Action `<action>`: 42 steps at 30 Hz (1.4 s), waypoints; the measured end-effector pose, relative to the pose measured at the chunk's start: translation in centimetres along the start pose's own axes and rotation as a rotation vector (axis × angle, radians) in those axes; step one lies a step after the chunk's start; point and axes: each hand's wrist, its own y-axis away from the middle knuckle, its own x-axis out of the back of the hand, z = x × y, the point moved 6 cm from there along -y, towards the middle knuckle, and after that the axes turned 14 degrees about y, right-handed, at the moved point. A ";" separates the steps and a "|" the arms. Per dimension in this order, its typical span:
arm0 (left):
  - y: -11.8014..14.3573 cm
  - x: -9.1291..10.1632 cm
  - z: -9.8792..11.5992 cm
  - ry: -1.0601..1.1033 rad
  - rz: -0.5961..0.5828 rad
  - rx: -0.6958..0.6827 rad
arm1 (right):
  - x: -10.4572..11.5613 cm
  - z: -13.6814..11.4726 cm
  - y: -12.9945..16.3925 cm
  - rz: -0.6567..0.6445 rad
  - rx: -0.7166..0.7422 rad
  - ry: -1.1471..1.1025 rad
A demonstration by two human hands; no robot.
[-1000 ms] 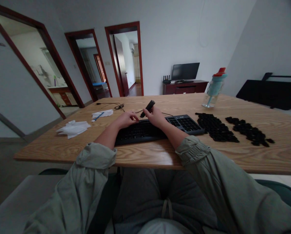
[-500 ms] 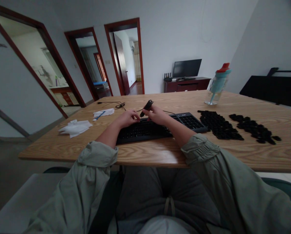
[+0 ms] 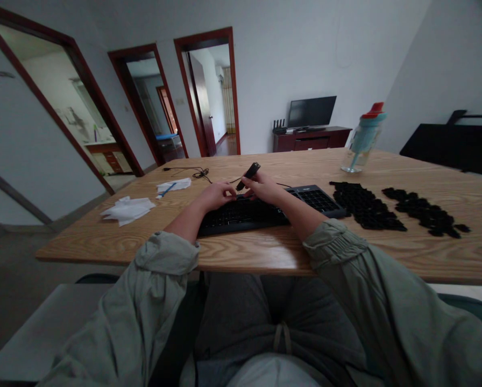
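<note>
A black keyboard (image 3: pixel 305 201) with bare key sockets lies on the wooden table (image 3: pixel 265 250) in front of me. My right hand (image 3: pixel 263 187) grips a small black tool (image 3: pixel 248 174) and points it down at the keyboard's far edge. My left hand (image 3: pixel 218 194) rests on the keyboard just left of the tool tip, fingers curled toward it. Two heaps of black keycaps (image 3: pixel 366 206) (image 3: pixel 424 217) lie to the right of the keyboard.
A teal bottle (image 3: pixel 364 138) with a red cap stands at the far right. White tissues (image 3: pixel 128 209) and a paper with a blue pen (image 3: pixel 172 186) lie at the left, a black cable (image 3: pixel 192 172) behind them. Doorways and a TV cabinet lie beyond.
Both hands stay on the keyboard's far edge; the tool has tipped slightly. The view has shifted a little, moving everything slightly up and right in the picture.
</note>
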 end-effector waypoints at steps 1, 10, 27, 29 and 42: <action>0.0 0.0 -0.1 0.009 0.001 0.003 | -0.1 0.0 0.0 -0.007 -0.004 -0.022; 0.1 0.2 -0.8 0.074 0.005 0.068 | -0.2 -0.9 0.7 -0.071 0.000 -0.128; -0.3 1.6 0.5 -0.239 0.273 0.145 | -0.8 -0.3 0.0 -0.112 0.034 -0.193; -0.6 1.6 1.1 -0.342 0.298 0.112 | -0.7 -0.3 -0.1 -0.109 0.018 -0.207; -1.3 0.7 -0.5 -0.281 0.172 0.164 | 0.1 1.1 -0.8 0.007 0.098 0.565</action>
